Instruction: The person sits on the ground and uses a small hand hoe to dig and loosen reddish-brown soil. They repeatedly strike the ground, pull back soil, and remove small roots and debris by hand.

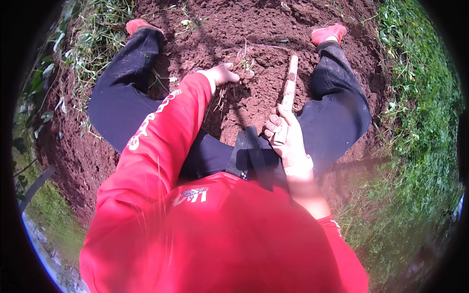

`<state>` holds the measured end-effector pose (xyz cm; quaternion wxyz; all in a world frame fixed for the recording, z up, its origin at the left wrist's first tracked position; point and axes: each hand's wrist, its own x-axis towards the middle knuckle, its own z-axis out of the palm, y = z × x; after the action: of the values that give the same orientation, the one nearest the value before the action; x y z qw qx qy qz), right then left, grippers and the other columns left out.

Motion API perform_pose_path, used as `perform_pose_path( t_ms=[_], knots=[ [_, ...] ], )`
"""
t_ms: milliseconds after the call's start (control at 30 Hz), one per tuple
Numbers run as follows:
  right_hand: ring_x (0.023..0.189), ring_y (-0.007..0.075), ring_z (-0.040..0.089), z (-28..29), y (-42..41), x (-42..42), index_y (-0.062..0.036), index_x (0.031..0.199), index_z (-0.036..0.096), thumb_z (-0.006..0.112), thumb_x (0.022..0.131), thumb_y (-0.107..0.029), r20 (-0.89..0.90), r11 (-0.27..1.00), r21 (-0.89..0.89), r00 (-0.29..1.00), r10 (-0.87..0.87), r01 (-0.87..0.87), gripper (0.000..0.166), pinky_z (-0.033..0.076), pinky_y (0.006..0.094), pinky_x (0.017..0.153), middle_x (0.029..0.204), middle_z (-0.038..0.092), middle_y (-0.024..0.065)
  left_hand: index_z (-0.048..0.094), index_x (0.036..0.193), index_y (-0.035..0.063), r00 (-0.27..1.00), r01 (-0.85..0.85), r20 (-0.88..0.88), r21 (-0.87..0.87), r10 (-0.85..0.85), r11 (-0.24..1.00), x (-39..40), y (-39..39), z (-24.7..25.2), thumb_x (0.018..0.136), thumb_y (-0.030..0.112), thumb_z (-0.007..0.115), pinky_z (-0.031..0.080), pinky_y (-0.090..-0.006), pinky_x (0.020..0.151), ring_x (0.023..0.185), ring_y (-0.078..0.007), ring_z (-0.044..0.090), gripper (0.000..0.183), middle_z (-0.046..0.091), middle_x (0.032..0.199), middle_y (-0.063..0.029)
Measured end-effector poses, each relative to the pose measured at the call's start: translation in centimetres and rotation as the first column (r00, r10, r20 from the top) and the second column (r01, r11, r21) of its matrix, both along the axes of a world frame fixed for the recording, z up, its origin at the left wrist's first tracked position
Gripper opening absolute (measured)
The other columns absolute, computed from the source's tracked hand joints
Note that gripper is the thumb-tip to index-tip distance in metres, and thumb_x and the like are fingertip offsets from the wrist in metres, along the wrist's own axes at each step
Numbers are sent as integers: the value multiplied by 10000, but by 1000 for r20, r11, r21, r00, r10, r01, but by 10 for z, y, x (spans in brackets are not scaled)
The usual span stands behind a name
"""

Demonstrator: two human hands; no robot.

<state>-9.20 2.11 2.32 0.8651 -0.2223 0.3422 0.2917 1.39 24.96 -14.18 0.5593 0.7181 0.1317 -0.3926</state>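
My right hand (284, 128) is wrapped around the lower end of a soil-stained wooden tool handle (289, 88). The handle slants up and away from me over the dug soil; any tool head at its far end is not distinguishable from the earth. My left hand (222, 74) is low over the soil between my legs, thumb and forefinger apart. Just beyond its fingertips is a small uprooted-looking weed (246, 64). Thin dry roots or stems (221, 96) show directly below the palm, and whether the curled fingers hold them is hidden.
Loose reddish-brown soil (256, 22) spreads ahead between my red shoes (329, 33). Pulled weeds (97, 47) are heaped along the left. Green grass (417, 110) borders the right side. A grey strap or strip (36, 186) shows at the lower left.
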Motion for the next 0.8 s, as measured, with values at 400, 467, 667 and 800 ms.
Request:
perform_pose_path(
  t_ms=[400,467,667,800],
  knots=[
    [714,196,564,-4,4,-3,20,1164,373,680,812,-169,65,704,-687,949,309,-182,504,505,342,665,953,503,110,550,1007,-5,995,-16,100,-82,24,997,7,-17,39,736,113,632,447,-282,705,789,-169,559,307,581,883,-88],
    [1015,282,475,-1,12,-5,39,1282,315,719,757,-188,128,-23,-984,793,596,176,701,427,390,876,1161,394,188,545,1025,-27,964,66,262,-40,-54,997,4,-19,50,719,204,656,429,-279,778,881,-182,544,399,571,975,-123],
    [1021,237,516,34,4,14,-65,1254,466,694,758,-85,256,101,-906,340,905,412,546,473,336,815,1114,509,152,579,1087,-84,942,108,333,-182,-42,977,-39,-37,150,727,250,683,477,-303,785,865,-198,632,502,669,944,-172],
    [883,178,617,28,20,-6,-57,1117,573,678,768,-83,504,386,-864,573,647,324,365,499,291,770,934,615,96,612,1037,-46,989,-54,118,-290,92,955,-62,-33,183,744,147,664,478,-276,713,785,-97,589,354,664,881,-92]
  ],
)
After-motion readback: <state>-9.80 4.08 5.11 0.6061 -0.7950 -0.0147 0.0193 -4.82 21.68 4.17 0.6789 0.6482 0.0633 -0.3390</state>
